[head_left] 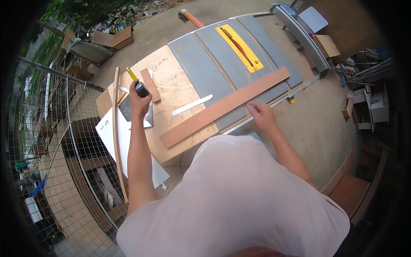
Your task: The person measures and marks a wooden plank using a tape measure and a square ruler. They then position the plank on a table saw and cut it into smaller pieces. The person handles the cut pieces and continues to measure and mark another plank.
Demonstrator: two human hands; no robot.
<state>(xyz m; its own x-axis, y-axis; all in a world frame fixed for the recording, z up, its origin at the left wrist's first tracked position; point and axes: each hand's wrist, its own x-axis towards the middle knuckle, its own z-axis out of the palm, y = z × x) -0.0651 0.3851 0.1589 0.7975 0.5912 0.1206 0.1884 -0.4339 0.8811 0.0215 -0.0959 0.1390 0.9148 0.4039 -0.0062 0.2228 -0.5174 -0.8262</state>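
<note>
Gray saw table (192, 55), long brown board (227, 106) across it, left hand (140, 101) with fingers wrapped round a tape measure (141, 89), right hand (263, 115) beside the board, fingers half open, empty

Saw table (192, 60), brown board (227, 105) lying across

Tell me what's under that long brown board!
Under the long brown board you can see pale plywood at its left end and the grey saw table farther right. Spots directly beneath are covered, so I can't tell if anything small hides there.
</note>
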